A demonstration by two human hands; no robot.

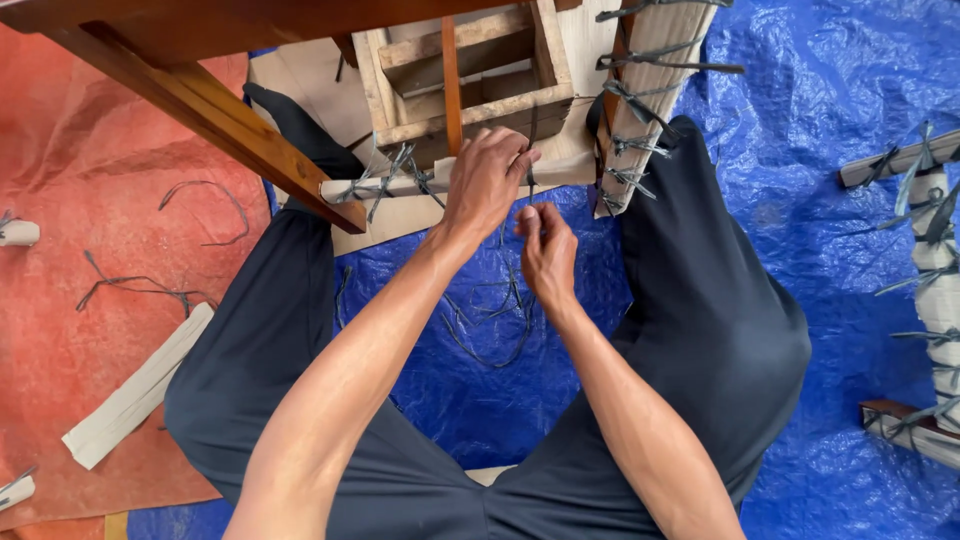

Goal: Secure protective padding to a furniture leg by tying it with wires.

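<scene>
I sit cross-legged in dark trousers point(720, 320) on a blue tarpaulin point(820, 90). My left hand point(487, 180) rests on the pale front rail point(440, 185) of a wooden frame point(470, 85), fingers curled around a thin dark strap point(528, 160) at the rail. Just below and to the right, my right hand point(545, 250) pinches the same dark strap, which trails down into a loose tangle of straps point(490, 320) between my legs. Several dark ties are knotted along the rail and along a padded upright point(640, 110) at the right.
A brown wooden leg point(210, 110) slants across the upper left. An orange sheet point(70, 300) at the left holds loose dark straps point(150, 290) and a pale padded strip point(135, 390). Another tied padded frame piece point(930, 280) lies at the right edge.
</scene>
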